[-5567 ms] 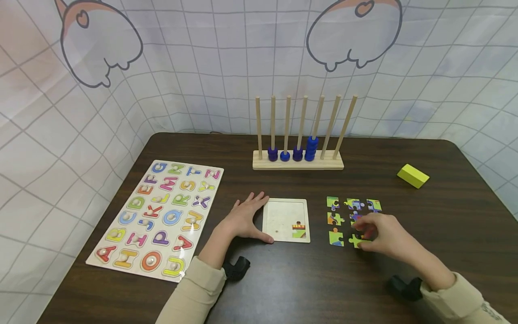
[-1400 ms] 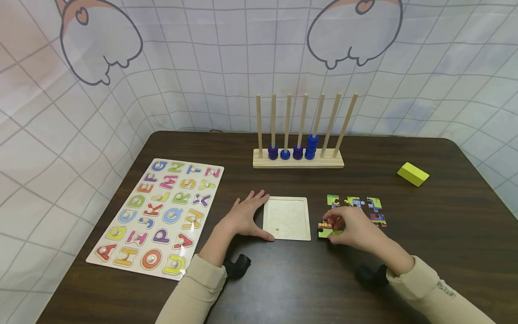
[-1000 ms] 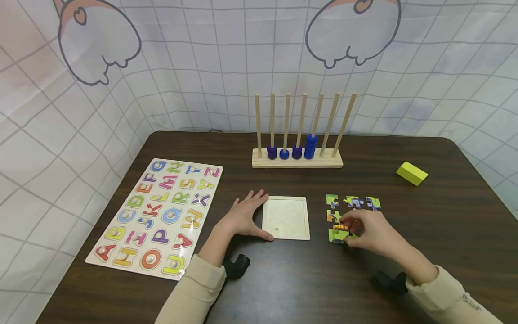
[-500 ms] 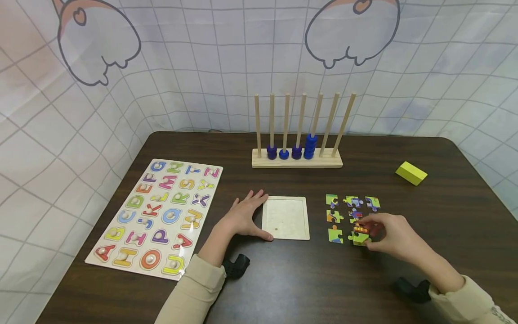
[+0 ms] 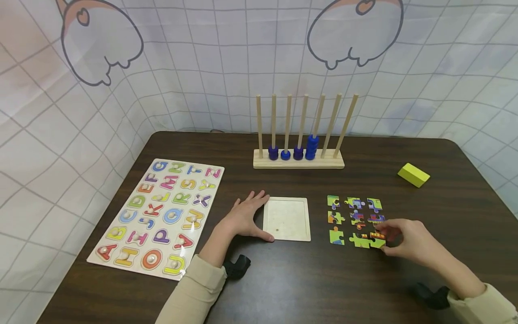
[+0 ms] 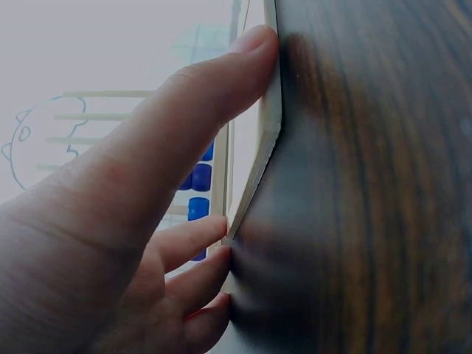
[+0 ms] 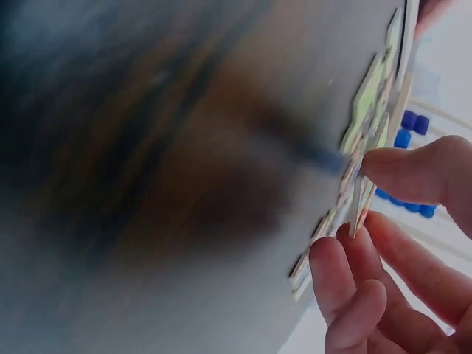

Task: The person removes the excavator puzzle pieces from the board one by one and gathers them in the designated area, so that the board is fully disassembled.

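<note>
My left hand rests with spread fingers against the left side of a shallow square wooden puzzle tray. In the left wrist view, the thumb and fingertips touch the tray's edge. My right hand pinches a jigsaw piece, green with a red and yellow band, between thumb and fingers. That piece is at the lower right of several loose jigsaw pieces, set roughly in rows. In the right wrist view, the held piece appears edge-on; whether it touches the table I cannot tell.
An alphabet peg board lies at the left. Behind the tray stands a wooden rack with upright pegs and blue and purple beads. A yellow block sits at the back right of the dark table.
The banded piece was in the tray's lower right corner; my right hand has taken it out and carried it right, past the other pieces. My left hand has stayed put.
</note>
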The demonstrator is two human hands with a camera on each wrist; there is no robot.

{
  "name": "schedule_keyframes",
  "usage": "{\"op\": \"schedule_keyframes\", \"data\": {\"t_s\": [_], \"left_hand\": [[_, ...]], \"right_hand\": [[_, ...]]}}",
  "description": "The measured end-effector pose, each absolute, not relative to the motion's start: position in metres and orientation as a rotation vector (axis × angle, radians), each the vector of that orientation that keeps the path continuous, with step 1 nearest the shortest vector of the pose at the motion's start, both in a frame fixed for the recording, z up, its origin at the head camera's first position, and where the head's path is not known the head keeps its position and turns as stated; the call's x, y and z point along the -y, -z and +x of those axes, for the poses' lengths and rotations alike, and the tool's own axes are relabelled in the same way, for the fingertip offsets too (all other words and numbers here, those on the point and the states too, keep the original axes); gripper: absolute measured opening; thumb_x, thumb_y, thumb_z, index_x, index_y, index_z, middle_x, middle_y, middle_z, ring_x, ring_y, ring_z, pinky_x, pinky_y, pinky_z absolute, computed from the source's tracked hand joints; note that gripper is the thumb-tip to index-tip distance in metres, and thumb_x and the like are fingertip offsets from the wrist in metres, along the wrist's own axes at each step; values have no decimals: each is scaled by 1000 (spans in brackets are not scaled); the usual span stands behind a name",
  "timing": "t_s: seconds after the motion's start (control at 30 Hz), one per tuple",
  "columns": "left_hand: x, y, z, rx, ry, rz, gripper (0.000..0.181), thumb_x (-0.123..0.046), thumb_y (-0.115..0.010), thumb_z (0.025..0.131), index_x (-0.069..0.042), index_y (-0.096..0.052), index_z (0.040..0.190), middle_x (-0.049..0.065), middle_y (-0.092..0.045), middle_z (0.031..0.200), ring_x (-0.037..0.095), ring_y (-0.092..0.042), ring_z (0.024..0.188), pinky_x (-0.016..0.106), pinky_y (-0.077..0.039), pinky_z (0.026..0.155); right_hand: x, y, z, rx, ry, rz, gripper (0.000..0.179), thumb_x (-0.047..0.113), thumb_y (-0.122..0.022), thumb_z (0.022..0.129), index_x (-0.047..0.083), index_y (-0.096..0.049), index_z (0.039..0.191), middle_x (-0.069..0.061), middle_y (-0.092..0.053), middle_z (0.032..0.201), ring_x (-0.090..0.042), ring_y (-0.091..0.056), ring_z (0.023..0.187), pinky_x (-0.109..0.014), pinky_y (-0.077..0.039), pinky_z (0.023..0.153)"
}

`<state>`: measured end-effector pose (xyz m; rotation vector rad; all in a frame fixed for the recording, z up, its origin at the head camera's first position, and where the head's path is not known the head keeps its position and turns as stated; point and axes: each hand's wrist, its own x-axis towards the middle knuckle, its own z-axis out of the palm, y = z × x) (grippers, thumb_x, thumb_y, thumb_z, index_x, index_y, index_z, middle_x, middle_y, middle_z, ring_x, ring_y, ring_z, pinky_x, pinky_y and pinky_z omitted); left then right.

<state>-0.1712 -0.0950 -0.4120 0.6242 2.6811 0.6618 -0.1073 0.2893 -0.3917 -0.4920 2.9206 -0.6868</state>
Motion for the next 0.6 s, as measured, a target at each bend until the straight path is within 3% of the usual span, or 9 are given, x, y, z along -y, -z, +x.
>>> {"op": "schedule_keyframes", "data": {"t_s": [0.33,0.6], "left_hand": [[94,413,-172,-2682,-656,607,109,-51,-81,58,-15,-28,145,1,-18,151,24,-9,139,53,-7,108],[95,414,-172,-2681,-662,606,109,-51,-81,58,-15,-28,145,1,-18,151,24,-9,139,53,-7,108]], "right_hand": [[-301,395,-110,-2911,632,-495,36,10,-80,62,1,-68,95,2,-63,82,-4,-51,63,-23,-45,53],[-304,397,-113,-2871,601,-479,37,7,-78,63,-1,-68,98,-7,-64,90,-9,-52,66,-24,-45,53]]}}
